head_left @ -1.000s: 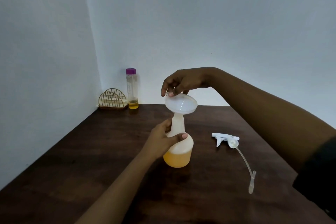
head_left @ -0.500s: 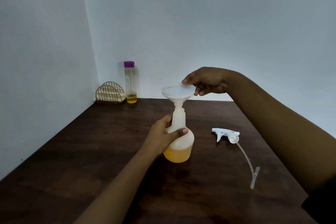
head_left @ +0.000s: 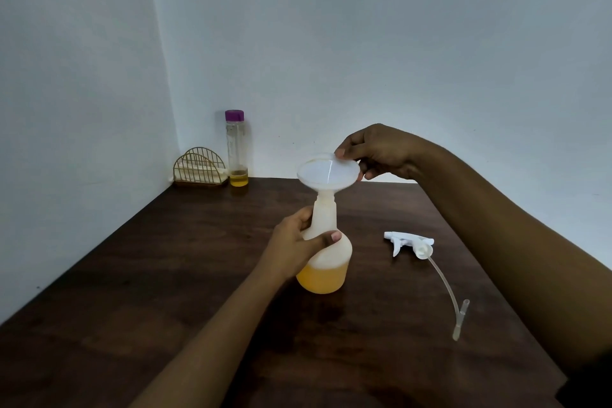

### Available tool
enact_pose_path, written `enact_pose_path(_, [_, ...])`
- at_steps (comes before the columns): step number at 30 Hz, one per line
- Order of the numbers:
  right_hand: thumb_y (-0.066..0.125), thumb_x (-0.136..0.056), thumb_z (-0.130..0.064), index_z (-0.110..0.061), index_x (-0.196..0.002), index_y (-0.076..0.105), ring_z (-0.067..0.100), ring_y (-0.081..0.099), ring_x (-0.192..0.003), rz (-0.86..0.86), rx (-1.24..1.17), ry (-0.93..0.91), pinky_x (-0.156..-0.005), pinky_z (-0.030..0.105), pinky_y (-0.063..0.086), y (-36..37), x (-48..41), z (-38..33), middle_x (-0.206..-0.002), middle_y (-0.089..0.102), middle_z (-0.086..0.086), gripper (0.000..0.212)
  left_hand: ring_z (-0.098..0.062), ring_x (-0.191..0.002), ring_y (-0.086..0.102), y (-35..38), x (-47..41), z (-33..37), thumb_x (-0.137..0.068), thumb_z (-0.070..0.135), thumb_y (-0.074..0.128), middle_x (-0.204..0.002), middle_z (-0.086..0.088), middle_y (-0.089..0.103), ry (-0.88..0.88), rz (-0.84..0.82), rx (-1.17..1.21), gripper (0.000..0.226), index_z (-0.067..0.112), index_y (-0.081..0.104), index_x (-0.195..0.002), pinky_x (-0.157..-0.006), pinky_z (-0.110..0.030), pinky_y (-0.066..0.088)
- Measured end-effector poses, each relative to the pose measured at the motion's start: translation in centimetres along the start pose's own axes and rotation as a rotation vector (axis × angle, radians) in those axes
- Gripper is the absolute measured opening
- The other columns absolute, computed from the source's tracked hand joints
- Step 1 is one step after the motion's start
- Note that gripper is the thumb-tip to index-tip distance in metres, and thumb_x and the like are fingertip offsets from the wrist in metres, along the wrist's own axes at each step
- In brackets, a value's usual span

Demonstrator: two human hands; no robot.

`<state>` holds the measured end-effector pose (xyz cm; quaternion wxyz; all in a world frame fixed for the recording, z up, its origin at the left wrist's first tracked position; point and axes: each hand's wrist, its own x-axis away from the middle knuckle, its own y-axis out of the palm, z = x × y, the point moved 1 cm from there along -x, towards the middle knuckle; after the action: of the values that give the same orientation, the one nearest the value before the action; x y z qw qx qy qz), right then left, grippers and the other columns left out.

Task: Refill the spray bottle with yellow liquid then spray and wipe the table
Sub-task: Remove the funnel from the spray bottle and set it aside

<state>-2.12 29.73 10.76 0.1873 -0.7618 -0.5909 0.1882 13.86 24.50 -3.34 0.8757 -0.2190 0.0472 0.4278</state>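
Far left of the bottle (head_left: pixel 326 258), against the wall: wire rack (head_left: pixel 200 167). Just beside the rack, on its bottle side, a capped flask (head_left: pixel 236 149) stands upright with a shallow yellow remnant at the bottom.

Left hand (head_left: pixel 294 242): on the bottle's left side, fingers (head_left: pixel 331 237) curled round the shoulder just below the neck, thumb across the front. Firm hold.

Bottle: upright on the surface (head_left: pixel 165 275), uncapped, liquid (head_left: pixel 321 278) filling roughly its lower third.

Funnel (head_left: pixel 328 172): directly above the bottle, stem at the neck's mouth, bowl tipped slightly toward the camera. How deep the stem sits, cannot tell.

Right hand (head_left: pixel 377 152): above and right of the bottle, fingers (head_left: pixel 341 152) pinching the funnel's far right rim.

Sprayer (head_left: pixel 409 242): lies flat right of the bottle, well apart from it, nozzle pointing toward the bottle, dip tube curving away toward the camera.

Judgement: filling looks done. The key relation is the funnel's stem in line with the neck's vertical axis, so it should come out straight up. The sprayer lies on the right hand's side, nearer that hand.
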Motion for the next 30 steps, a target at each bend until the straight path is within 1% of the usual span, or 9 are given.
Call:
enact_pose_path(3, [0.060, -0.089, -0.011, -0.008, -0.087, 0.066, 0.009, 0.059, -0.045, 0.011, 0.013, -0.002, -0.043, 0.016, 0.046, 0.1, 0.1, -0.1, -0.068, 0.063, 0.003, 0.007, -0.013, -0.112, 0.056, 0.0, 0.0, 0.0, -0.079, 0.034, 0.071, -0.124, 0.005, 0.058, -0.005, -0.001, -0.003, 0.060, 0.022, 0.048, -0.132, -0.090, -0.029, 0.049])
enact_pose_path(6, [0.059, -0.089, -0.010, -0.007, -0.089, 0.066, 0.009, 0.059, -0.044, 0.026, 0.045, -0.003, -0.044, 0.016, 0.047, 0.2, 0.2, -0.1, -0.068, 0.064, 0.004, 0.007, -0.015, -0.113, 0.056, 0.0, -0.1, 0.0, -0.078, 0.036, 0.071, -0.127, 0.003, 0.058, -0.007, -0.003, 0.003, 0.060, 0.023, 0.048, -0.132, -0.093, -0.034, 0.050])
enact_pose_path(8, [0.059, -0.089, -0.009, -0.008, -0.088, 0.066, 0.008, 0.059, -0.044, 0.023, 0.056, -0.001, -0.044, 0.016, 0.047, 0.4, 0.4, -0.1, -0.068, 0.063, 0.005, 0.008, -0.014, -0.112, 0.057, 0.0, -0.1, -0.1, -0.077, 0.035, 0.072, -0.126, 0.003, 0.059, -0.005, -0.003, 0.010, 0.059, 0.024, 0.049, -0.131, -0.092, -0.033, 0.051])
enact_pose_path(15, [0.060, -0.089, -0.012, -0.010, -0.081, 0.065, 0.006, 0.057, -0.043, 0.160, -0.163, -0.019, -0.042, 0.015, 0.044, -1.3, 0.9, -1.1, -0.065, 0.061, 0.001, 0.010, -0.014, -0.116, 0.053, 0.0, -0.2, -0.1, -0.077, 0.038, 0.071, -0.129, 0.005, 0.055, -0.010, 0.010, -0.023, 0.066, 0.022, 0.045, -0.136, -0.091, -0.031, 0.050])
enact_pose_path(19, [0.059, -0.089, -0.011, -0.008, -0.083, 0.064, 0.006, 0.059, -0.043, 0.144, -0.109, 0.034, -0.042, 0.014, 0.045, -1.0, 1.0, -0.6, -0.070, 0.062, 0.005, 0.008, -0.016, -0.116, 0.054, 0.1, -0.1, 0.0, -0.078, 0.037, 0.071, -0.129, 0.003, 0.056, -0.009, 0.012, -0.017, 0.063, 0.022, 0.047, -0.134, -0.092, -0.033, 0.050])
enact_pose_path(22, [0.060, -0.089, -0.012, -0.008, -0.084, 0.064, 0.006, 0.060, -0.044, 0.158, -0.157, 0.025, -0.042, 0.014, 0.045, -1.0, 0.9, -0.5, -0.071, 0.062, 0.005, 0.007, -0.015, -0.115, 0.054, 0.0, -0.2, 0.0, -0.078, 0.038, 0.071, -0.130, 0.002, 0.056, -0.013, 0.015, -0.032, 0.064, 0.021, 0.046, -0.135, -0.091, -0.032, 0.050])
enact_pose_path(25, [0.061, -0.088, -0.012, -0.008, -0.084, 0.064, 0.007, 0.060, -0.044, 0.146, -0.123, 0.037, -0.043, 0.014, 0.046, -1.0, 1.0, -0.5, -0.071, 0.063, 0.005, 0.007, -0.017, -0.117, 0.054, 0.1, -0.2, -0.2, -0.077, 0.038, 0.071, -0.132, 0.001, 0.056, -0.023, 0.017, -0.023, 0.066, 0.021, 0.046, -0.135, -0.094, -0.036, 0.050])
enact_pose_path(28, [0.061, -0.088, -0.013, -0.009, -0.085, 0.064, 0.006, 0.060, -0.044, 0.147, -0.174, 0.036, -0.042, 0.014, 0.045, -0.8, 0.8, -0.4, -0.072, 0.062, 0.003, 0.006, -0.018, -0.119, 0.053, 0.1, -0.2, -0.1, -0.077, 0.038, 0.072, -0.132, 0.001, 0.055, -0.028, 0.021, -0.025, 0.068, 0.020, 0.045, -0.136, -0.095, -0.038, 0.049])
enact_pose_path(30, [0.061, -0.088, -0.011, -0.007, -0.086, 0.064, 0.007, 0.060, -0.044, 0.144, -0.133, 0.050, -0.042, 0.014, 0.045, -0.7, 0.7, -0.5, -0.073, 0.063, 0.005, 0.006, -0.018, -0.118, 0.053, 0.2, -0.2, -0.1, -0.077, 0.037, 0.072, -0.133, 0.001, 0.055, -0.031, 0.021, -0.019, 0.066, 0.021, 0.046, -0.136, -0.096, -0.038, 0.049])
